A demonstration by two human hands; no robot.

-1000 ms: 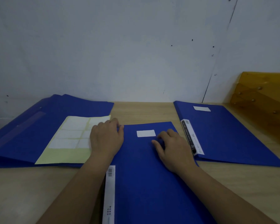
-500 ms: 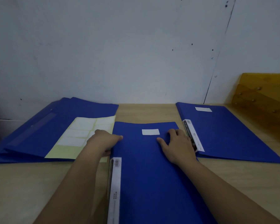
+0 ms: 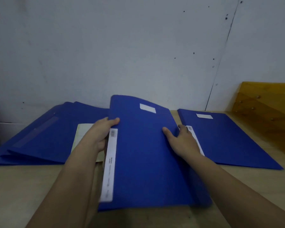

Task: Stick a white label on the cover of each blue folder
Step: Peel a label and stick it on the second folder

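Note:
A blue folder with a white label near its top is tilted up off the wooden table, its far end raised. My left hand grips its left spine edge, thumb on the cover beside the white spine strip. My right hand holds the folder's right edge, thumb on top. A second blue folder lies flat at the right with its own white label. The pale label sheet is partly hidden behind my left hand.
A stack of blue folders lies open at the left under the label sheet. An amber plastic tray stands at the right edge. A grey wall closes off the back of the wooden table.
Both hands moved from resting on the cover to the middle folder's side edges and lifted it; its far end now rises above the table.

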